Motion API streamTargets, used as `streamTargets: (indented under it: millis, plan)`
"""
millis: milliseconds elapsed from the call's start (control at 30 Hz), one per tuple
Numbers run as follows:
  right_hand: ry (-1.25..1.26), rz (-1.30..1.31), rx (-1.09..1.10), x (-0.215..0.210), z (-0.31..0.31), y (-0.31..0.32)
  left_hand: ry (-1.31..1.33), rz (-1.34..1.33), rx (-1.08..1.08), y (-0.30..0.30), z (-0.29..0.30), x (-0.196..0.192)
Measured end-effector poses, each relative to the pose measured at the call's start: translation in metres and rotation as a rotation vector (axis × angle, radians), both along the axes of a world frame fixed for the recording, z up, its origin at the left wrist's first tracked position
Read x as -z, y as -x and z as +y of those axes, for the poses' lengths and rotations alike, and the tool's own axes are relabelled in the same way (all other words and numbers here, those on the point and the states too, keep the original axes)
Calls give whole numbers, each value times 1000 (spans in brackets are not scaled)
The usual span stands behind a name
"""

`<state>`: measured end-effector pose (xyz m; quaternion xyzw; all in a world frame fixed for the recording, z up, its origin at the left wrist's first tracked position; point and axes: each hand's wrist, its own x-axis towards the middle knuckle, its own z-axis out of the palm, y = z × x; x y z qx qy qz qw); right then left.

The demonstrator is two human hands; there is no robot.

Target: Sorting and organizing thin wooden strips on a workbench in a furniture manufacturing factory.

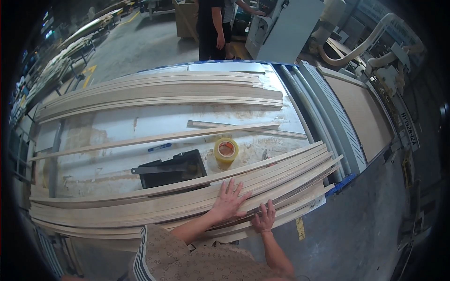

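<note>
Both hands lie flat, fingers spread, grip wide and clasping nothing: left hand [229, 202] and right hand [265, 218] press on the near stack of wooden strips [140, 208] along the surface's [117, 126] front edge, long axis left to right. One tape roll [226, 151], one black tray [173, 171] behind.

1. I stand on a grey concrete floor [145, 44] with yellow markings [89, 74].
2. To my right is a large grey machine [365, 107] with pale ducting hoses [356, 47].
3. Racks of boards [61, 61] line my left.
4. Ahead, two people [215, 23] stand at a grey cabinet [286, 28].
</note>
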<state>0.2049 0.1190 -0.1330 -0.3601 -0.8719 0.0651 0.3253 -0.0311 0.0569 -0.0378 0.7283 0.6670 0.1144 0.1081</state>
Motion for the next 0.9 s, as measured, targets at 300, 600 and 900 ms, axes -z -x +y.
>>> streamTargets:
  millis: [300, 600, 900]
  plan:
    - [-3, -2, 5, -1, 0, 0, 12, -7, 6, 1, 0, -5]
    - [10, -1, 5, -2, -1, 0, 2, -8, 4, 1, 0, -4]
    - [-8, -3, 4, 0, 0, 0, 1, 17, 2, 0, 0, -3]
